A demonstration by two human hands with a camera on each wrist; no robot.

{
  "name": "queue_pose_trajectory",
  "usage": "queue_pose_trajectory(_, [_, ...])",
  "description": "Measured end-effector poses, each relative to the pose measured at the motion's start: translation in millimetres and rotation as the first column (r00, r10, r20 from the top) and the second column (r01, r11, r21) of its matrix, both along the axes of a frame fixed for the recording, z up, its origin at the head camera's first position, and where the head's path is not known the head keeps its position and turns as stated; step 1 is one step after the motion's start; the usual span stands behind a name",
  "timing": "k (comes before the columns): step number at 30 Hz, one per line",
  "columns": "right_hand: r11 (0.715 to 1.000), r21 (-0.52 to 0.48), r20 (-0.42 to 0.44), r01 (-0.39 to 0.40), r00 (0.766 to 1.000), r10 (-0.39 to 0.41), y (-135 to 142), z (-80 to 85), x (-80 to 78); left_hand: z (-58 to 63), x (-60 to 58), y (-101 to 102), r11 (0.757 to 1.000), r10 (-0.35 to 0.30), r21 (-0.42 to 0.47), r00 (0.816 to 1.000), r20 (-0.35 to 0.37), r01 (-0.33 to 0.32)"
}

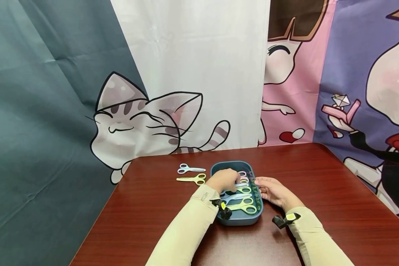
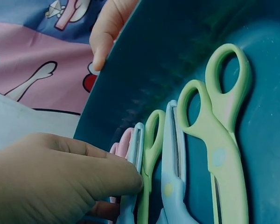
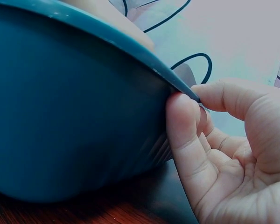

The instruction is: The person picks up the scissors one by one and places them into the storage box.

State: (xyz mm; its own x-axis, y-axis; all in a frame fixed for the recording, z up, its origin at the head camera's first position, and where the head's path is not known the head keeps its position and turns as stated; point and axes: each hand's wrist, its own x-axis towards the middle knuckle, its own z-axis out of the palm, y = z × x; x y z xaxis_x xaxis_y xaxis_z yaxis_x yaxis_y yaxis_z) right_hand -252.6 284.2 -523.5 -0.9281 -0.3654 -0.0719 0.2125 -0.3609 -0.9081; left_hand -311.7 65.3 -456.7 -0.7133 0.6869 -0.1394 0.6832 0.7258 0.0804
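A blue-grey plastic bin point(image 1: 241, 222) holds several pairs of children's scissors lying side by side. My left hand point(image 1: 223, 180) reaches over its left wall. In the left wrist view, its thumb and fingers pinch a pair of light blue scissors point(image 2: 138, 144); part of that pair is hidden behind the hand. Beside it are pink scissors point(image 1: 242, 174), green scissors point(image 2: 154, 140), another light blue pair point(image 2: 173, 163) and a larger-looking green pair point(image 2: 226, 140). My right hand point(image 1: 275, 191) grips the bin's right rim between thumb and finger, clearest in the right wrist view.
Left of the bin, a light blue pair of scissors point(image 1: 190, 169) and a yellow-green pair point(image 1: 192, 179) lie on the dark red wooden table point(image 1: 146, 207). Behind the table's back edge hangs a cartoon-printed cloth point(image 1: 206, 55).
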Motion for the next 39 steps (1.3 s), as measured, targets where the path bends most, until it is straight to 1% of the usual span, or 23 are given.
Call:
queue_pose_trajectory(7, [1.000, -0.001, 0.002, -0.013, 1.000, 0.013, -2.9, -0.7, 0.2, -4.5, 0.4, -3.3, 1.000, 0.009, 0.001, 1.000, -0.006, -0.009])
queue_pose_trajectory(10, [1.000, -0.005, 0.003, -0.020, 1.000, 0.020, -3.7, 0.2, 1.2, -3.2, 1.0, -4.9, 1.000, 0.013, 0.001, 1.000, -0.022, -0.013])
queue_pose_trajectory(15, [1.000, -0.008, 0.002, -0.011, 1.000, 0.011, -3.7, 1.4, 1.4, 8.4, -1.1, -10.0, 1.000, -0.008, 0.030, 0.999, -0.047, 0.010])
queue_pose_trajectory(17, [1.000, -0.003, 0.002, -0.003, 1.000, 0.003, -3.6, 1.7, 1.5, 15.3, -3.2, -16.0, 0.996, -0.016, 0.083, 0.999, -0.045, 0.020])
queue_pose_trajectory(19, [1.000, 0.005, 0.003, 0.000, 1.000, 0.000, -3.7, 1.8, 1.8, 22.6, -5.5, -26.0, 0.985, -0.026, 0.168, 0.998, -0.051, 0.034])
queue_pose_trajectory(20, [1.000, 0.008, 0.006, 0.004, 1.000, -0.004, -3.8, 1.6, 1.9, 26.2, -6.5, -32.2, 0.974, -0.029, 0.224, 0.998, -0.052, 0.040])
queue_pose_trajectory(21, [1.000, 0.009, 0.007, 0.005, 1.000, -0.005, -3.8, 1.3, 2.0, 30.2, -6.8, -39.5, 0.957, -0.030, 0.288, 0.998, -0.049, 0.043])
queue_pose_trajectory(22, [1.000, 0.009, 0.009, 0.005, 1.000, -0.005, -3.8, 1.0, 2.0, 33.3, -7.3, -47.2, 0.934, -0.027, 0.355, 0.999, -0.047, 0.042])
queue_pose_trajectory(25, [1.000, -0.001, 0.005, -0.001, 1.000, 0.001, -3.1, -0.2, 2.1, 39.2, -10.2, -71.7, 0.848, -0.007, 0.528, 0.998, -0.059, 0.037])
queue_pose_trajectory(26, [1.000, -0.004, 0.003, 0.001, 1.000, -0.001, -3.0, -0.5, 2.1, 39.7, -11.7, -80.0, 0.821, 0.008, 0.570, 0.998, -0.061, 0.028])
queue_pose_trajectory(27, [1.000, -0.008, -0.001, -0.002, 1.000, 0.002, -2.5, -0.7, 2.2, 39.4, -13.7, -88.4, 0.799, 0.029, 0.600, 0.997, -0.068, 0.018])
queue_pose_trajectory(28, [1.000, -0.012, -0.003, -0.004, 1.000, 0.004, -2.2, -0.7, 2.3, 38.3, -16.4, -96.3, 0.785, 0.054, 0.620, 0.996, -0.072, 0.002])
queue_pose_trajectory(29, [1.000, -0.015, -0.006, -0.003, 1.000, 0.003, -1.9, -0.6, 2.4, 36.4, -19.6, -103.9, 0.777, 0.082, 0.629, 0.994, -0.074, -0.017])
queue_pose_trajectory(31, [1.000, -0.017, -0.008, -0.002, 1.000, 0.002, -1.4, -0.3, 2.7, 31.5, -26.8, -118.1, 0.777, 0.124, 0.627, 0.990, -0.071, -0.053])
queue_pose_trajectory(33, [1.000, -0.017, -0.008, -0.003, 1.000, 0.003, -1.4, 0.0, 2.8, 24.8, -34.1, -130.7, 0.786, 0.158, 0.610, 0.987, -0.040, -0.101])
queue_pose_trajectory(37, [1.000, -0.028, -0.010, -0.014, 1.000, 0.014, -1.3, -1.3, 1.7, 7.2, -45.3, -151.1, 0.812, 0.195, 0.554, 0.980, 0.035, -0.181])
queue_pose_trajectory(39, [0.999, -0.038, -0.010, -0.024, 1.000, 0.023, -0.7, -2.7, 0.8, -3.4, -48.8, -158.4, 0.833, 0.215, 0.513, 0.975, 0.047, -0.208])
